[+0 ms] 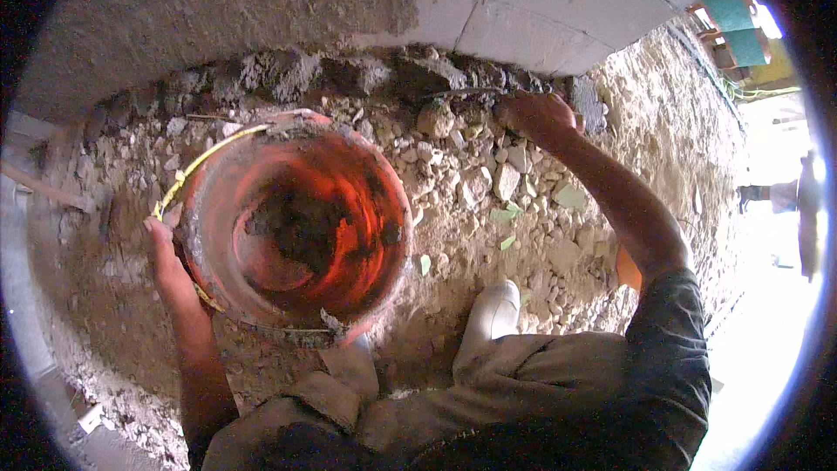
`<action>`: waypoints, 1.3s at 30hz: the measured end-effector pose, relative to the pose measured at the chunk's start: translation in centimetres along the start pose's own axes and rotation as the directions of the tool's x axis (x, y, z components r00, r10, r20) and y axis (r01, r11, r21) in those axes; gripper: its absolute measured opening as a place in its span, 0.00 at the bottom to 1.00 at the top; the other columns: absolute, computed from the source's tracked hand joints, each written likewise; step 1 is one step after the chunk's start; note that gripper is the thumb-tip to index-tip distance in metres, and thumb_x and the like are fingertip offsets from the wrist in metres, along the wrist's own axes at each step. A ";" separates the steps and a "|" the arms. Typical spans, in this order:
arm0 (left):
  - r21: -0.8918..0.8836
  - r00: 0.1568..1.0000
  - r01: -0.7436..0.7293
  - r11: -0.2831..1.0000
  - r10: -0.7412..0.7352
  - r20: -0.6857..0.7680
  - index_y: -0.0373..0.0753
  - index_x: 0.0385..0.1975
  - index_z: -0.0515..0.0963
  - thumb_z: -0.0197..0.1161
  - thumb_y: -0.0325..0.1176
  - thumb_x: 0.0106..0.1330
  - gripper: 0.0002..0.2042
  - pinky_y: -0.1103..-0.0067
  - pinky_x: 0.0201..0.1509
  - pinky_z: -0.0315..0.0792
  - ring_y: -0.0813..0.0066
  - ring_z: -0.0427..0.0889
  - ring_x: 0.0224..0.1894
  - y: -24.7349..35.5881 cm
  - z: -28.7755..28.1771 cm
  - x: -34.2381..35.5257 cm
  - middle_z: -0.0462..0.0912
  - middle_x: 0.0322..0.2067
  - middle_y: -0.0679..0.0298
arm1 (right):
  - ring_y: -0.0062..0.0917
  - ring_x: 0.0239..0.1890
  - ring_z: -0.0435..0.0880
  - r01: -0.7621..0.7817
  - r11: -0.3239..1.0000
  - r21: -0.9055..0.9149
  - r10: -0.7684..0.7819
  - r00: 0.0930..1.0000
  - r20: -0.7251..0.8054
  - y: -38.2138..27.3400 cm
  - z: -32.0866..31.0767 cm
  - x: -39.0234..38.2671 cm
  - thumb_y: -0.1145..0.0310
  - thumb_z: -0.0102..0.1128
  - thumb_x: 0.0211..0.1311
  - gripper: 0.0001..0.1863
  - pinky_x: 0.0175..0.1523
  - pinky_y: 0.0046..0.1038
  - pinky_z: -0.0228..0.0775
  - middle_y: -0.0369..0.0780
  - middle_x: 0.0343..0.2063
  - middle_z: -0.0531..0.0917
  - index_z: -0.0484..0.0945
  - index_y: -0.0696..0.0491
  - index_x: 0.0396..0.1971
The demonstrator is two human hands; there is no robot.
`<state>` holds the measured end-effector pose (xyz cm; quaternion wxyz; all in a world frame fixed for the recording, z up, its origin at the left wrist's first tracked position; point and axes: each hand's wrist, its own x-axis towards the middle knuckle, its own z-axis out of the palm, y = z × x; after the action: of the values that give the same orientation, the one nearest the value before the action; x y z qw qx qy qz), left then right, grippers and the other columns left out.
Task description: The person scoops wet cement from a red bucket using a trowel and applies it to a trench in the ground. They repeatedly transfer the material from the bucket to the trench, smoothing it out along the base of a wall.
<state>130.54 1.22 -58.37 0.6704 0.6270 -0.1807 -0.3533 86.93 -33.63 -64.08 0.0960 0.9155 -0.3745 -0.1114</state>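
An orange bucket [397,235], caked with grey mortar and dark inside, stands open-topped in front of me at the left. A yellow cord-like handle [199,164] runs along its left rim. My left hand [166,240] grips the bucket at that side, thumb up by the handle. Beyond the bucket to the right, my right hand [542,117] is closed round a trowel, its thin metal blade [466,92] seen nearly edge-on. That blade lies against the rough mortar [375,74] at the foot of the wall. The trowel's grip is hidden in my fist.
A wall of pale grey blocks [532,22] rises ahead, with rough brown plaster [235,17] to its left. Loose stones [506,181] and green shards [571,197] cover the ground. My white boot [499,307] stands near the bucket. Something orange [628,269] sits beside my right arm.
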 end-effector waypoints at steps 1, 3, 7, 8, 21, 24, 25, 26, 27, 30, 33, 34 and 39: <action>0.012 1.000 0.010 1.000 -0.010 -0.025 0.30 0.53 0.69 0.38 0.59 0.68 0.34 0.72 0.59 0.63 0.64 0.73 0.51 0.5 0.7 -0.4 0.74 0.51 0.56 | 0.37 0.39 0.83 -0.005 0.998 0.056 -0.001 0.995 0.103 -0.8 0.5 0.8 0.62 0.47 0.60 0.17 0.43 0.40 0.76 0.45 0.37 0.82 0.72 0.47 0.48; 0.002 0.998 0.044 0.999 -0.044 -0.054 0.30 0.54 0.69 0.38 0.59 0.68 0.34 0.71 0.59 0.64 0.64 0.73 0.51 0.5 1.5 -0.7 0.74 0.50 0.56 | 0.39 0.39 0.81 -0.054 0.990 0.133 0.012 0.953 0.302 -0.7 0.3 2.0 0.64 0.52 0.58 0.23 0.43 0.40 0.75 0.45 0.37 0.81 0.67 0.47 0.55; -0.030 0.988 0.084 0.996 -0.087 -0.129 0.29 0.53 0.68 0.39 0.58 0.69 0.33 0.72 0.59 0.62 0.66 0.71 0.53 0.8 1.5 -0.6 0.72 0.51 0.57 | 0.41 0.34 0.82 0.113 0.973 0.201 -0.168 0.945 0.280 1.6 1.4 2.4 0.62 0.56 0.54 0.18 0.36 0.41 0.75 0.46 0.30 0.81 0.70 0.52 0.45; -0.039 0.985 0.090 0.995 -0.095 -0.147 0.29 0.53 0.68 0.39 0.57 0.69 0.33 0.73 0.59 0.62 0.66 0.71 0.53 0.9 1.4 -0.5 0.72 0.52 0.57 | 0.41 0.33 0.82 0.159 0.962 0.222 -0.209 0.952 0.224 1.6 1.3 2.1 0.63 0.57 0.53 0.17 0.36 0.41 0.75 0.46 0.29 0.80 0.70 0.52 0.43; -0.132 0.995 0.022 0.991 -0.009 0.099 0.28 0.51 0.70 0.41 0.58 0.67 0.33 0.70 0.58 0.64 0.64 0.73 0.51 0.1 0.5 0.4 0.75 0.48 0.56 | 0.44 0.31 0.78 0.227 0.854 0.467 -0.347 0.918 0.190 1.3 -2.6 -8.6 0.63 0.61 0.53 0.16 0.37 0.41 0.70 0.47 0.26 0.77 0.72 0.57 0.36; -0.139 0.991 0.014 0.990 0.005 0.134 0.29 0.50 0.71 0.40 0.56 0.68 0.31 0.70 0.57 0.65 0.64 0.74 0.50 1.7 4.3 -1.8 0.76 0.47 0.57 | 0.43 0.35 0.79 0.143 0.856 0.497 -0.228 0.967 0.114 2.2 -3.7 -8.7 0.64 0.62 0.53 0.16 0.41 0.39 0.71 0.47 0.31 0.78 0.74 0.59 0.37; -0.060 0.994 0.010 0.998 -0.003 0.108 0.29 0.51 0.70 0.40 0.57 0.68 0.32 0.70 0.58 0.64 0.64 0.73 0.51 1.7 4.1 -2.3 0.75 0.49 0.56 | 0.43 0.36 0.79 0.201 0.835 0.512 -0.224 0.974 -0.017 2.4 -4.1 -8.9 0.64 0.62 0.52 0.17 0.41 0.38 0.71 0.47 0.32 0.79 0.74 0.59 0.39; 0.017 0.997 0.012 1.000 -0.013 0.078 0.29 0.52 0.69 0.40 0.57 0.68 0.32 0.69 0.60 0.63 0.63 0.72 0.53 1.4 3.9 -2.2 0.74 0.51 0.56 | 0.43 0.36 0.79 0.260 0.814 0.520 -0.215 0.966 -0.146 2.4 -4.8 -8.8 0.65 0.61 0.52 0.18 0.42 0.38 0.71 0.47 0.34 0.79 0.74 0.59 0.40; 0.130 0.999 0.027 0.991 -0.031 0.030 0.29 0.53 0.69 0.39 0.57 0.68 0.33 0.69 0.61 0.61 0.62 0.71 0.55 1.4 3.4 -2.5 0.72 0.53 0.56 | 0.43 0.37 0.79 0.166 0.850 0.500 -0.197 0.980 0.009 1.1 -6.0 -8.5 0.66 0.61 0.52 0.18 0.42 0.38 0.72 0.47 0.35 0.79 0.74 0.59 0.42; 0.347 0.999 -0.007 0.938 -0.005 0.034 0.30 0.51 0.70 0.38 0.57 0.69 0.32 0.71 0.58 0.64 0.64 0.72 0.53 3.3 5.5 -4.2 0.75 0.50 0.55 | 0.41 0.38 0.81 0.276 0.766 0.581 -0.373 0.926 0.051 -3.6 -10.3 -6.7 0.66 0.58 0.53 0.15 0.43 0.38 0.74 0.47 0.36 0.80 0.75 0.55 0.40; 0.211 0.976 -0.075 0.975 0.029 0.215 0.30 0.52 0.69 0.37 0.59 0.68 0.34 0.72 0.58 0.64 0.65 0.73 0.52 2.9 7.8 -3.9 0.74 0.50 0.55 | 0.42 0.35 0.79 0.383 0.728 0.569 -0.436 0.899 -0.047 -6.4 -11.5 -7.5 0.65 0.58 0.54 0.15 0.42 0.38 0.72 0.46 0.32 0.78 0.73 0.54 0.40; 0.187 0.967 -0.101 0.977 0.051 0.251 0.30 0.52 0.69 0.37 0.60 0.68 0.34 0.72 0.58 0.64 0.65 0.73 0.52 3.4 8.0 -3.9 0.74 0.50 0.55 | 0.42 0.31 0.78 0.360 0.726 0.585 -0.421 0.906 -0.035 -8.4 -12.5 -6.8 0.67 0.59 0.53 0.12 0.36 0.39 0.71 0.44 0.26 0.76 0.73 0.56 0.36; 0.272 0.945 -0.255 0.928 0.180 0.272 0.30 0.52 0.70 0.37 0.59 0.68 0.34 0.71 0.58 0.63 0.66 0.72 0.52 3.0 7.6 -3.9 0.74 0.50 0.57 | 0.37 0.36 0.79 0.366 0.928 0.072 -0.357 0.927 -0.118 -15.2 -12.0 -4.6 0.67 0.53 0.59 0.22 0.36 0.36 0.73 0.45 0.36 0.77 0.66 0.56 0.52</action>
<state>123.43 -1.61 -53.57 0.5741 0.6506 -0.3821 -0.3179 97.17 -18.57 -55.93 0.0504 0.9768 -0.1986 -0.0625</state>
